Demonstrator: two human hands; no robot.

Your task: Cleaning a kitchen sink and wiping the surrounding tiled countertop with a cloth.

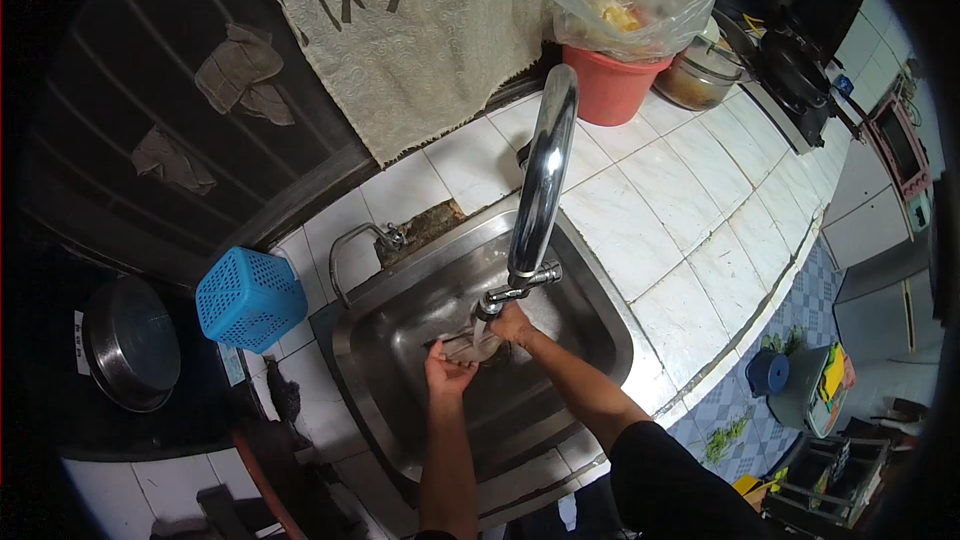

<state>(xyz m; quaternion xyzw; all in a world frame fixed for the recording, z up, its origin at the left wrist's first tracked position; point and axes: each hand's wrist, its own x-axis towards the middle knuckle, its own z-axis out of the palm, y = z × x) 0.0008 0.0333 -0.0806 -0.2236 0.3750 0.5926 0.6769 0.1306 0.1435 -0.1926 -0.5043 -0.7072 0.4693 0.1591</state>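
Both hands are low in a stainless steel sink (592, 337), under a chrome faucet (544, 180) with water running from its spout. My left hand (448, 373) holds the left edge of a small clear or pale item (466, 347), its fingers curled at the rim. At the item's right side is my right hand (514, 326), partly hidden by the faucet's end. The stream falls on the item between the hands. Whether it is a bowl, a lid or a bag cannot be told.
A blue perforated plastic basket (255, 300) stands left of the sink, near a small curved tap (337, 262). On the tiled counter at the back right are a red bucket (615, 86) with a plastic bag, a lidded pot (697, 75) and a stove with a black pan (795, 67).
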